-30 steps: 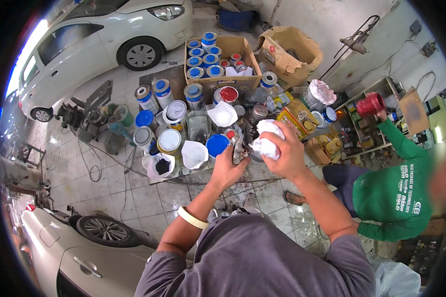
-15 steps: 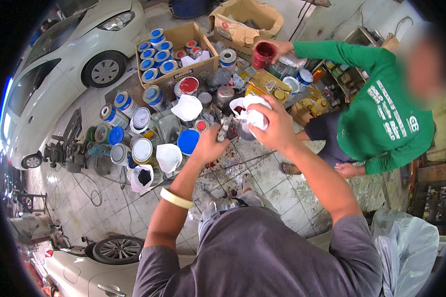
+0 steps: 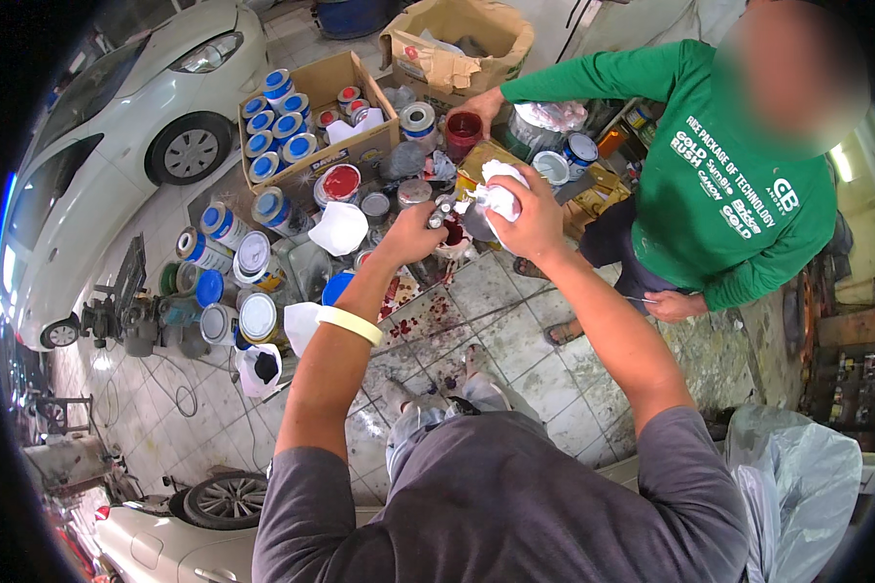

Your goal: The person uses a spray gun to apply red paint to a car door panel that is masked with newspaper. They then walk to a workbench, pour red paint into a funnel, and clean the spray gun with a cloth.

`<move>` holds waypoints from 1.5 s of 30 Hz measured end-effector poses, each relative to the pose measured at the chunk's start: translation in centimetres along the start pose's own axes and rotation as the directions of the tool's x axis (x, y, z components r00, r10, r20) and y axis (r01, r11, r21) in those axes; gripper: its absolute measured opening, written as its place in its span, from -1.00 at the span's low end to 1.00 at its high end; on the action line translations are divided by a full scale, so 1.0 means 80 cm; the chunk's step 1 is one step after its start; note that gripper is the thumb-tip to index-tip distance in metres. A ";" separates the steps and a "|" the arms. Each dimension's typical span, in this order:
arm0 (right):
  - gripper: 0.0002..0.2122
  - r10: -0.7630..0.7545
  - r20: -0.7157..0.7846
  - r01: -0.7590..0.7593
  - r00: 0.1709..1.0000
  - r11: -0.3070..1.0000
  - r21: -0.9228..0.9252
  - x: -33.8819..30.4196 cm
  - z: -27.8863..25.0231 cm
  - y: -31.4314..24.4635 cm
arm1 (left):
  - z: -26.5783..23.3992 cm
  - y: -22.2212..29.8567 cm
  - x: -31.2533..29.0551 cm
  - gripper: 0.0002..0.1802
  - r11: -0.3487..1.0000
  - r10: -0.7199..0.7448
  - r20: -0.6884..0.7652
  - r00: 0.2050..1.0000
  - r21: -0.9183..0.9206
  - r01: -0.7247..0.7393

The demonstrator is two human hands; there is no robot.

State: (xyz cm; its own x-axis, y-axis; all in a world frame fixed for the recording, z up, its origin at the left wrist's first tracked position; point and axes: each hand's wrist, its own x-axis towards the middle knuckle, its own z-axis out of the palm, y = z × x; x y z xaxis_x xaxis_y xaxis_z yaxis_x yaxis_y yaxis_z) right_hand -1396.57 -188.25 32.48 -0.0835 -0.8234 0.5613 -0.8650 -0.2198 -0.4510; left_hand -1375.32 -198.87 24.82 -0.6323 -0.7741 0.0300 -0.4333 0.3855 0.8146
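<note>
My left hand (image 3: 413, 236) is closed on a metal spray gun (image 3: 441, 212), largely hidden by the fingers. A wad of white cloth or paper (image 3: 499, 192) is gripped in my right hand (image 3: 535, 219), pressed around a grey metal cup (image 3: 477, 224) beside the gun; whether the two are joined I cannot tell. Beneath my hands are dark red paint spills. Beyond them, a co-worker's hand (image 3: 484, 107) holds a red-stained container (image 3: 464, 132). A paint can with a red-smeared lid (image 3: 340, 182) and a white paper piece (image 3: 338, 228) lie to the left.
A cardboard box (image 3: 355, 160) of blue-lidded cans stands at the back left, near a white car (image 3: 117, 146). Several more cans, such as a white-lidded one (image 3: 258, 316), crowd the floor at left. The co-worker in a green shirt (image 3: 739, 185) stands at right.
The co-worker's red container has come down and left, to beside the cans. My left forearm reaches farther forward, and both hands stay close together with the gun and the cloth. The view has shifted slightly.
</note>
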 end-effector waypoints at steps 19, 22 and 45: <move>-0.55 -0.087 0.006 0.087 0.996 0.983 -0.162 -0.010 0.022 -0.003 | 0.005 -0.008 0.028 -0.59 0.988 -0.091 0.116 0.989 -0.115 0.104; -0.55 -0.103 0.003 0.102 0.995 0.980 -0.173 -0.008 0.025 -0.007 | 0.007 -0.020 0.037 -0.59 0.986 -0.098 0.156 0.983 -0.117 0.117; -0.63 0.240 0.007 -0.233 0.971 0.934 0.270 0.022 0.014 0.046 | -0.034 -0.028 -0.011 -0.70 0.983 0.016 0.205 0.979 -0.181 0.022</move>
State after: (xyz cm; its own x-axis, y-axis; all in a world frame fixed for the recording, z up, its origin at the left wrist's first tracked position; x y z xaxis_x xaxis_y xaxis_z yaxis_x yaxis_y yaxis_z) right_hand -1399.37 -191.10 31.02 -0.2856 -0.8556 0.4316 -0.6554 -0.1542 -0.7394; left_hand -1372.06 -200.38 24.55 -0.7572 -0.6488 -0.0761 -0.3235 0.2712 0.9065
